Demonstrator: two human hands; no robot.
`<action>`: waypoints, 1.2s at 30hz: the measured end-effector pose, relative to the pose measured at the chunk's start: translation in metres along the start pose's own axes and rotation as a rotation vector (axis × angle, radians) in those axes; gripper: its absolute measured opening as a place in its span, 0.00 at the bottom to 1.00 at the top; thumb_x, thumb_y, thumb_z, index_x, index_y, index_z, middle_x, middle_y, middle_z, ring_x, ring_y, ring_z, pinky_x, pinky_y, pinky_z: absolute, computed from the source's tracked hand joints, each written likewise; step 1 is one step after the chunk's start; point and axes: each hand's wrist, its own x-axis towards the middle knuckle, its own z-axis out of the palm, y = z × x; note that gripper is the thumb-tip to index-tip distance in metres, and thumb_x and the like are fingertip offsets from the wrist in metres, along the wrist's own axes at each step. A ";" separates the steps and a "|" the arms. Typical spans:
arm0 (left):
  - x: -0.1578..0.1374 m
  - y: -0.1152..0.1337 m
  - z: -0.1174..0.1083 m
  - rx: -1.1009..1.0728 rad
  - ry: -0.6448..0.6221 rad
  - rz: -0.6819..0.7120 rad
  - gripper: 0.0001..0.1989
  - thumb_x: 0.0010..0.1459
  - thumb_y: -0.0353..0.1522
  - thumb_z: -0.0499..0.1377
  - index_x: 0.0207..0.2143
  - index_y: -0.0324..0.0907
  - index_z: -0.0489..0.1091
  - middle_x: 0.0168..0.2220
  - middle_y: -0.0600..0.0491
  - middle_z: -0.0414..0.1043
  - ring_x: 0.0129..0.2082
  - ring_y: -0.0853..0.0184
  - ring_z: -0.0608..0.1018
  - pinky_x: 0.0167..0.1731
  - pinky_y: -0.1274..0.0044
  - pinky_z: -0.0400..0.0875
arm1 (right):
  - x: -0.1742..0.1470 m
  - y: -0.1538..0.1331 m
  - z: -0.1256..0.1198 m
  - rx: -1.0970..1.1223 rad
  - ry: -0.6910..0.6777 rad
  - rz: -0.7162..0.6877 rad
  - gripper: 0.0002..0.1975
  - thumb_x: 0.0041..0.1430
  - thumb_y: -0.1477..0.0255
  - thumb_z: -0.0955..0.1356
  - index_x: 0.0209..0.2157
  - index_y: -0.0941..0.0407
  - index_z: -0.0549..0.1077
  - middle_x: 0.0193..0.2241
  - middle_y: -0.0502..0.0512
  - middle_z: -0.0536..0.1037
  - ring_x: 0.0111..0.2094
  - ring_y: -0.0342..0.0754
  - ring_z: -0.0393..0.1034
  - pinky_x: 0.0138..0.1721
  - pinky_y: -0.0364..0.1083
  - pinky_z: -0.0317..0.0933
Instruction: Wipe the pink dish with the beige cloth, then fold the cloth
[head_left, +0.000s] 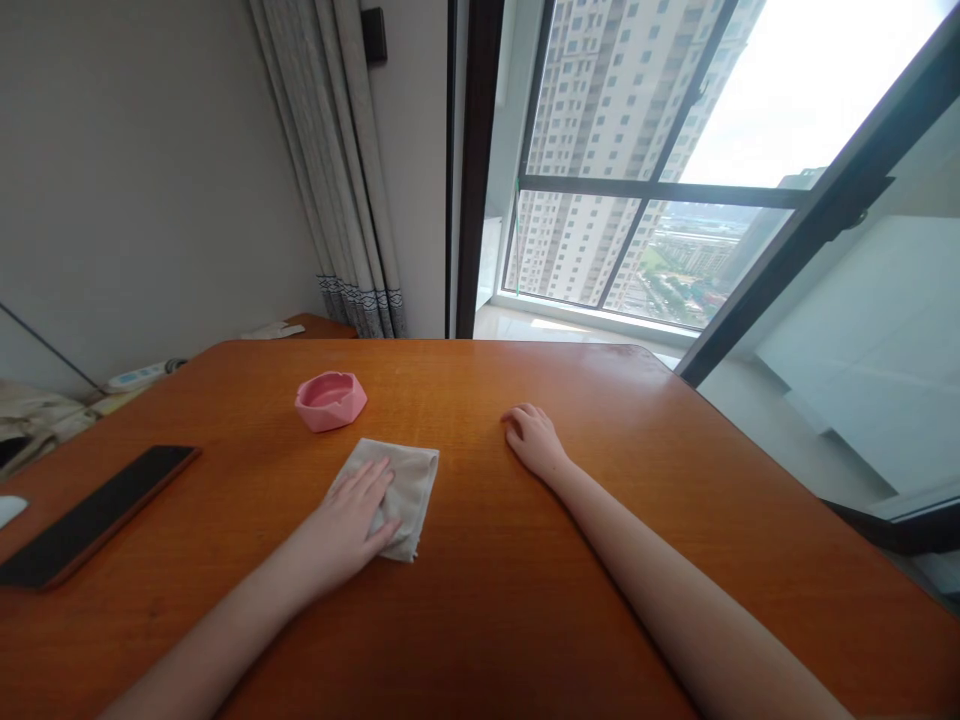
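Note:
My left hand (351,530) lies flat with spread fingers on a folded light grey cloth (414,488), pressing it against the brown wooden table (480,640). Part of the cloth is hidden under the palm. Just beyond the cloth, slightly to the left, stands a pink angular ashtray (331,402) with a notched rim. Over to the right, my right hand (535,440) rests on the tabletop. Its fingers are loosely bent, a little apart from the thumb, and nothing shows in them.
A long black-topped slab (97,515) with a brown edge lies on the table's left side, beside a white object (10,509) cut off by the frame. A grey curtain (345,200) hangs behind the table. A glass door (862,300) and tall window (637,180) are at the right.

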 end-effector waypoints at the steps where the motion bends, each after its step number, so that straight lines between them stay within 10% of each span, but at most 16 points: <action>1: -0.007 -0.010 0.004 0.009 0.005 -0.014 0.30 0.57 0.43 0.48 0.60 0.39 0.56 0.62 0.45 0.52 0.61 0.56 0.56 0.58 0.65 0.52 | 0.000 0.000 0.001 -0.002 0.002 -0.001 0.11 0.56 0.75 0.61 0.38 0.54 0.71 0.42 0.56 0.71 0.45 0.51 0.62 0.49 0.48 0.53; 13: -0.052 -0.125 0.010 0.076 -0.029 -0.175 0.26 0.60 0.39 0.40 0.62 0.51 0.49 0.65 0.54 0.45 0.63 0.56 0.53 0.58 0.59 0.48 | -0.002 -0.007 0.004 -0.049 0.013 -0.033 0.11 0.56 0.76 0.60 0.40 0.55 0.70 0.42 0.57 0.70 0.46 0.52 0.60 0.48 0.49 0.53; 19: -0.016 -0.046 -0.021 -0.085 0.266 -0.132 0.19 0.58 0.38 0.46 0.46 0.40 0.67 0.52 0.44 0.66 0.52 0.57 0.68 0.53 0.66 0.58 | -0.003 -0.019 0.008 -0.124 0.043 -0.064 0.11 0.56 0.77 0.60 0.38 0.55 0.70 0.40 0.58 0.71 0.44 0.52 0.61 0.47 0.50 0.54; 26: 0.065 0.073 -0.005 -0.464 0.114 0.216 0.08 0.57 0.32 0.47 0.35 0.43 0.64 0.31 0.53 0.70 0.30 0.67 0.72 0.32 0.77 0.65 | -0.003 -0.028 0.011 -0.003 0.028 -0.192 0.14 0.54 0.79 0.60 0.42 0.57 0.68 0.40 0.58 0.71 0.43 0.50 0.63 0.48 0.48 0.57; 36: 0.124 0.092 0.011 -0.343 0.156 0.235 0.06 0.52 0.28 0.50 0.34 0.41 0.64 0.29 0.51 0.71 0.30 0.64 0.73 0.29 0.76 0.63 | -0.009 -0.031 0.006 0.173 -0.112 -0.295 0.10 0.55 0.81 0.59 0.35 0.57 0.67 0.33 0.54 0.75 0.37 0.46 0.68 0.40 0.43 0.60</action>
